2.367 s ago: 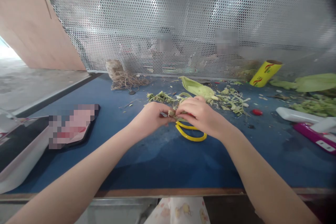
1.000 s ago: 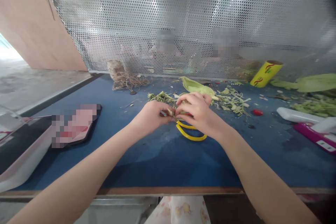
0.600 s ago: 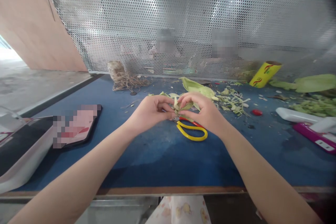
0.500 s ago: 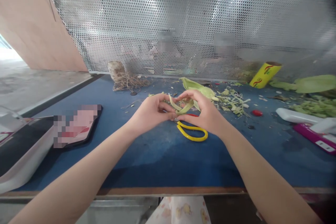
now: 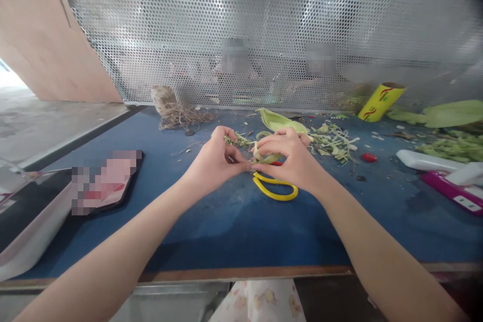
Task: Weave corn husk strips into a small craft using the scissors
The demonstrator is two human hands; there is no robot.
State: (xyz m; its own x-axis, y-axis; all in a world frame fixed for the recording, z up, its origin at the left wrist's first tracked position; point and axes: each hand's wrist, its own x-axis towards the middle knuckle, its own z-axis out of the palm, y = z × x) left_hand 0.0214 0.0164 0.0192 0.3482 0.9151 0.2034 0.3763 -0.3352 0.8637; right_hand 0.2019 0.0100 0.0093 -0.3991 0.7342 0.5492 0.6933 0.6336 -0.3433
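R hand [image 5: 292, 158] pinches a pale leaf strip [image 5: 270, 159] betw. thumb & fingers, over the table [image 5: 211, 231]; L hand [image 5: 215, 158] is half curled, thumb & a fingertip meeting at the strip's L end, can't tell if they grip; fingertips only, prob. b/c the strip looks thin & limp; scissors [image 5: 277, 196], yellow & red handles, lie just below R hand, blades mostly hidden, prob. there for easy reach; beyond R hand, a big leaf [image 5: 279, 121] & green shreds [image 5: 334, 143], likely set back out of the hands' way; tangled string [image 5: 184, 118] far L; yellow tube [image 5: 381, 103] tilts near the mesh screen [image 5: 264, 10], far R; phone [image 5: 119, 188] & tray [image 5: 41, 234] at L, well apart from the scraps, maybe to stay clean.
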